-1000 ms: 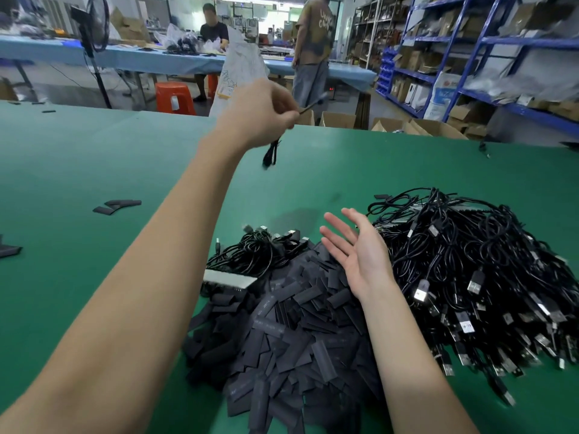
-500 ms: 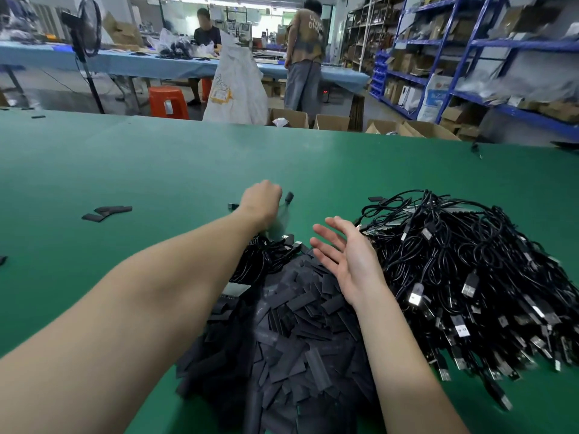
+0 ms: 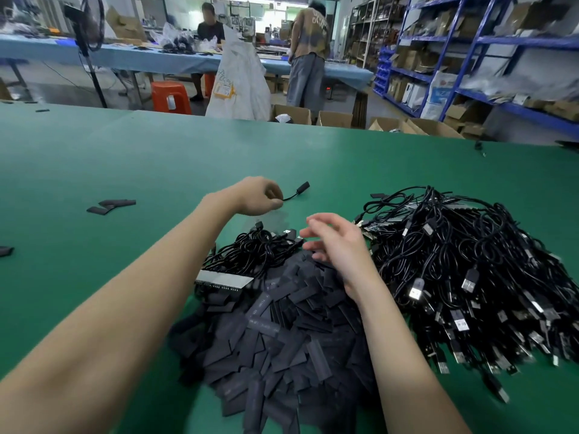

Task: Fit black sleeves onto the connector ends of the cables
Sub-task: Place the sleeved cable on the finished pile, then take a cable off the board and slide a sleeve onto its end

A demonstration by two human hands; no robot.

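Note:
My left hand [image 3: 258, 195] pinches a thin black cable [image 3: 291, 195] just above the green table [image 3: 156, 158]; the cable's free end carries a black sleeve [image 3: 303, 186] and points right. My right hand [image 3: 336, 245] hovers with relaxed fingers over the near pile of flat black sleeves [image 3: 282, 333], holding nothing. A big tangle of black cables with bare metal connectors [image 3: 470, 270] lies to the right. A small bundle of cables [image 3: 253, 249] lies beyond the sleeve pile, below my left hand.
A few loose sleeves [image 3: 109, 205] lie on the table at the left, another [image 3: 5, 250] at the left edge. Beyond the table's far edge stand cardboard boxes [image 3: 332, 118], a white sack [image 3: 241, 86], an orange stool [image 3: 170, 97], blue shelves and two people.
My left hand came down from high above the table to just over the small bundle, still holding the cable. My right hand's fingers have curled slightly.

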